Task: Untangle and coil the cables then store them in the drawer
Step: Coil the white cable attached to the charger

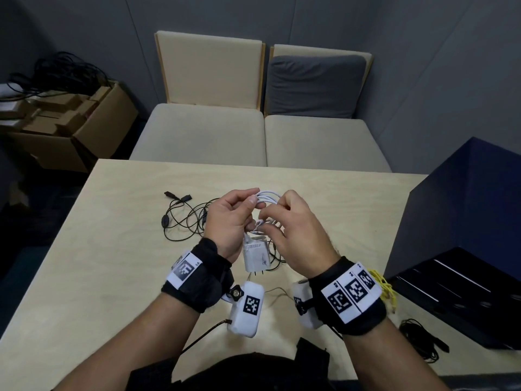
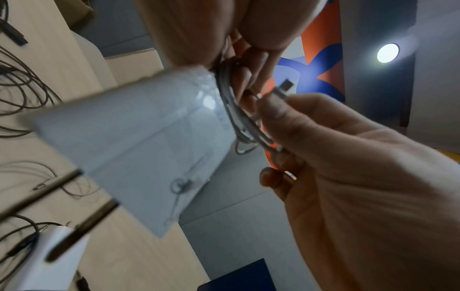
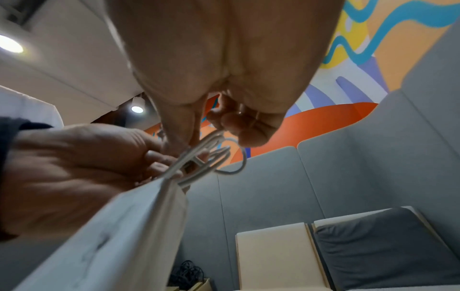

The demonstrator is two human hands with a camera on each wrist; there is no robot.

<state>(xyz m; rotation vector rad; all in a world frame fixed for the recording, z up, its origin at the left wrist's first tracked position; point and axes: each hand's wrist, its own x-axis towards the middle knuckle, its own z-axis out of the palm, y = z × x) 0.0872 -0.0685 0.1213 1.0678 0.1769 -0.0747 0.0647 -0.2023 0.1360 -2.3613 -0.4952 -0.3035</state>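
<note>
Above the table's middle, both hands hold a coiled white cable [image 1: 269, 195]. Its white charger plug [image 1: 255, 256] hangs below the coil with its prongs toward me. My left hand [image 1: 235, 218] grips the left side of the coil [image 3: 206, 155]. My right hand [image 1: 296, 224] pinches the cable's free end; in the left wrist view its fingers [image 2: 293, 118] hold the metal connector [image 2: 286, 86] next to the loops [image 2: 236, 118]. A tangled black cable [image 1: 186, 218] lies on the table [image 1: 98, 263] behind and under the hands. The dark blue drawer unit [image 1: 465, 221] stands at the right.
A coiled black cable [image 1: 420, 337] lies on the table in front of the drawer unit, and a yellow cable [image 1: 386, 286] shows beside my right wrist. Two beige chairs [image 1: 211, 131] stand beyond the table. A cardboard box [image 1: 70, 122] with cables sits far left.
</note>
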